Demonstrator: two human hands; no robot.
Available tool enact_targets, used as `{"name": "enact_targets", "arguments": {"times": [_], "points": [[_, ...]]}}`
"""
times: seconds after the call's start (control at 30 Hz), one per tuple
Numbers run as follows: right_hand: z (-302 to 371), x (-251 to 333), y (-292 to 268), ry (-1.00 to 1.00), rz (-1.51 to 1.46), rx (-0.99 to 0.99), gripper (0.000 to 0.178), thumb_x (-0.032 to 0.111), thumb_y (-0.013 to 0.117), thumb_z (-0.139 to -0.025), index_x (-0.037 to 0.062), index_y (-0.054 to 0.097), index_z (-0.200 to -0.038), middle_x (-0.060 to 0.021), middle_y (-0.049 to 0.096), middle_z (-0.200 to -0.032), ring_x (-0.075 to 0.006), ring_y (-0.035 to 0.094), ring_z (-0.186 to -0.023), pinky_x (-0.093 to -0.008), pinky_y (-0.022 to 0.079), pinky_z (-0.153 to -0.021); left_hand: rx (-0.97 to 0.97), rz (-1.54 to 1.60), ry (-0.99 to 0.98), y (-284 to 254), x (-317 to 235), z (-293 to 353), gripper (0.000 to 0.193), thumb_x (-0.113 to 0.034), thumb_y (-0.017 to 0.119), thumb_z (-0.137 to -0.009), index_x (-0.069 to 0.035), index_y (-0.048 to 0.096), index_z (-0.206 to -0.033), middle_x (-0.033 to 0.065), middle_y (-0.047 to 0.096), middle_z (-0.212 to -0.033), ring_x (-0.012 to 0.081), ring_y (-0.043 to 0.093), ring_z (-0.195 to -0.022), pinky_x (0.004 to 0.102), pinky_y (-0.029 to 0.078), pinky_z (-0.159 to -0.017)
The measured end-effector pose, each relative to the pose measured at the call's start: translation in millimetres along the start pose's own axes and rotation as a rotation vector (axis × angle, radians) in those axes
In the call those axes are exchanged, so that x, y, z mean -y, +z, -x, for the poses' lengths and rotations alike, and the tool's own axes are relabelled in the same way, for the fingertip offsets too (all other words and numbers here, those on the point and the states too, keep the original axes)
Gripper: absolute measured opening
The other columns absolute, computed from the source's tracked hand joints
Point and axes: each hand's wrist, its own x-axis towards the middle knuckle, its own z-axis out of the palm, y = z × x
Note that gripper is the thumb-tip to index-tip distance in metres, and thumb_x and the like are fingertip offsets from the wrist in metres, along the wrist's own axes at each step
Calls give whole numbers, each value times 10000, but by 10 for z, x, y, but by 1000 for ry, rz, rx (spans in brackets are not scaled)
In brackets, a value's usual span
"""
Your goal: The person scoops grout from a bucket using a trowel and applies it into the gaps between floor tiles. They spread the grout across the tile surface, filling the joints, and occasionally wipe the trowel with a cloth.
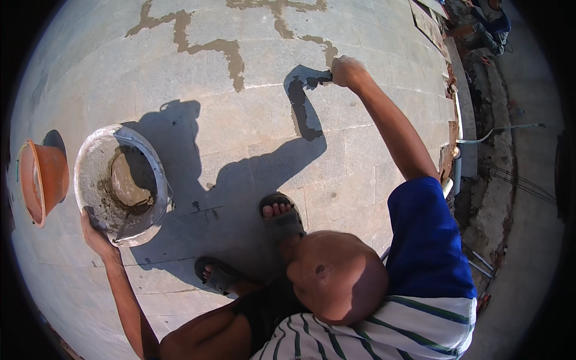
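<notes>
At the left stands a round bucket [90, 180] with a pale, mortar-smeared rim. Wet grey-brown mortar [129, 180] lies in its bottom, partly in shade. My left hand [98, 236] grips the bucket's near left rim, its palm against the outer wall. Farther off to the right, my right hand [348, 72] is closed around a small dark tool [322, 78] held low over the paving. The tool's working end is lost in the shadow, so its exact kind does not show. A wet mortar streak [298, 108] runs along the slab joints beside it.
An orange bucket [54, 174] leans at the far left. Mortar-filled joints [210, 45] zigzag over the pale stone slabs [240, 114] ahead. My sandalled feet [279, 216] rest on the slabs. Along the right runs a broken edge with pipes [459, 120]; another person [492, 27] sits beyond.
</notes>
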Motion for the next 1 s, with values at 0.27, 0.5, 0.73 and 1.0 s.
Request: {"name": "enact_targets", "arguments": {"times": [0.27,0.5,0.73,1.0], "points": [[-303,900,-96,-146,93,151,227,141,635,-751,83,718,-955,-128,681,-1028,-292,660,-942,-398,531,-740,-30,-42,6,-14,16,7,494,-306,522,-937,50,487,-1278,108,510,-1266,204,488,-1140,316,355,-992],[162,826,-653,-208,-39,144,257,101,592,-750,71,695,-983,-164,671,-1004,-321,648,-924,-413,518,-751,0,34,-22,-60,-31,27,479,-291,518,-943,57,489,-1271,103,519,-1248,197,498,-1124,315,367,-982],[624,218,193,-79,-317,-148,579,37,461,-747,159,463,-1312,-264,600,-1060,-413,576,-1002,-463,468,-873,0,42,-32,40,-31,67,476,-293,520,-942,54,493,-1266,100,527,-1234,200,503,-1113,321,373,-977],[834,703,914,89,-420,-329,538,61,454,-835,136,398,-1364,-267,496,-1011,-417,617,-758,-483,517,-656,9,-1,-24,-51,-10,15,504,-333,532,-933,40,498,-1270,97,525,-1239,203,503,-1107,313,377,-956]]}}
